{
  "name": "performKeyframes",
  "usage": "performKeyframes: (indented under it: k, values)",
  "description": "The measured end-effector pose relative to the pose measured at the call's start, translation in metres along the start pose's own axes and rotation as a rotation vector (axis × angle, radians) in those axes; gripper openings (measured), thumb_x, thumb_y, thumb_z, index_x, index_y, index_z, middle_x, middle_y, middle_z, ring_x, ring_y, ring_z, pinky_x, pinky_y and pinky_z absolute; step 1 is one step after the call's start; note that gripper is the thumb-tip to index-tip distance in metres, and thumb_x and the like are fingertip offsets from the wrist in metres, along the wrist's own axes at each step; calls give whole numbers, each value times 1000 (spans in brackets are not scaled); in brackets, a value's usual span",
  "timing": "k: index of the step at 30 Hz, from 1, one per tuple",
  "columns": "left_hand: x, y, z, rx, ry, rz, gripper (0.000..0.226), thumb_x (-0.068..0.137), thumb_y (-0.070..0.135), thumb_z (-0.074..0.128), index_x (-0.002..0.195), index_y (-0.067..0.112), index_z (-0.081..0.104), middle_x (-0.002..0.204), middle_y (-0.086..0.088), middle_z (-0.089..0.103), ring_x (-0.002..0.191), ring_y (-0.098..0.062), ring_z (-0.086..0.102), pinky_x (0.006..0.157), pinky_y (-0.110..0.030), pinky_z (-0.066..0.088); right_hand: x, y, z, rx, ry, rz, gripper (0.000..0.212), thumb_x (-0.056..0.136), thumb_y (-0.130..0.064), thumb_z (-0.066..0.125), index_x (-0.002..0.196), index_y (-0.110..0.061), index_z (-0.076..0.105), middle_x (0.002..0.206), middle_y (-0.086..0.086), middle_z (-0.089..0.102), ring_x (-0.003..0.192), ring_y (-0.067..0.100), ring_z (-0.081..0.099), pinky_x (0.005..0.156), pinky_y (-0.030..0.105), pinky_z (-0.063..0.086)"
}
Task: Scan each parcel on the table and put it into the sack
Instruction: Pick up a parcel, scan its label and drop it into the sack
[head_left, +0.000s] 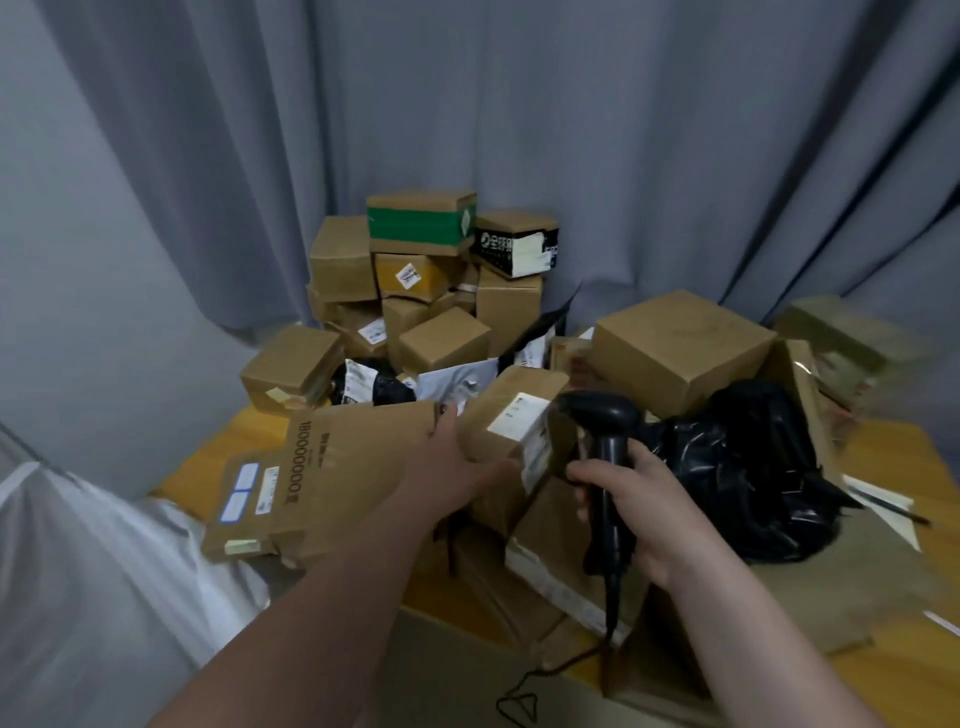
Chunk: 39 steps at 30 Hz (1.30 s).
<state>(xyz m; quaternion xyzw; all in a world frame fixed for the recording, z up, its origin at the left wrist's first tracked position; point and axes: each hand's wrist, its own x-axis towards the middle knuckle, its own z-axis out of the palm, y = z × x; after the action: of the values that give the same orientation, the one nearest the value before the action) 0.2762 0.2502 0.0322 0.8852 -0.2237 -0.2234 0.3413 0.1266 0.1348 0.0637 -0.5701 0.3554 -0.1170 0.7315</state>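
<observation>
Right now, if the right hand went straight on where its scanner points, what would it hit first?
Probably the labelled parcel the left hand holds: the scanner in the right hand faces its label from close by. Exact gap unclear.

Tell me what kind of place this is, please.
Probably a small parcel sorting corner, rather makeshift. Cardboard parcels lie heaped on a wooden table, the right hand grips a barcode scanner beside the labelled parcel in the left hand, and grey curtains hang behind.
</observation>
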Motion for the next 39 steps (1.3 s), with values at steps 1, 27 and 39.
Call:
performKeyframes:
  k: [1, 27, 39]
  values:
    - [2, 2, 5, -13, 1, -14, 104, 73, 53, 76, 152, 21, 17, 154, -5, 29, 138, -26, 33, 106, -41, 36, 2, 0, -5, 8, -6, 2, 31, 87, -9, 68, 113, -20, 59, 86, 5, 65, 74, 17, 61, 62, 28, 53]
    - [-71, -22, -48, 410, 665, 616, 95, 61, 7, 87, 131, 40, 32, 147, -5, 17, 119, -35, 49, 85, -32, 51, 14, -47, -2, 302, -72, 27, 51, 70, -42, 79, 116, -24, 63, 110, 2, 67, 102, 25, 61, 70, 34, 49]
    - [-77, 7, -64, -535, 292, 136, 82, 73, 75, 59, 143, 45, 31, 139, 10, 45, 121, -15, 48, 94, -42, 50, 1, -44, -13, 233, -127, -260, 74, 50, -16, 85, 120, -18, 59, 106, 6, 71, 91, 21, 66, 67, 33, 48]
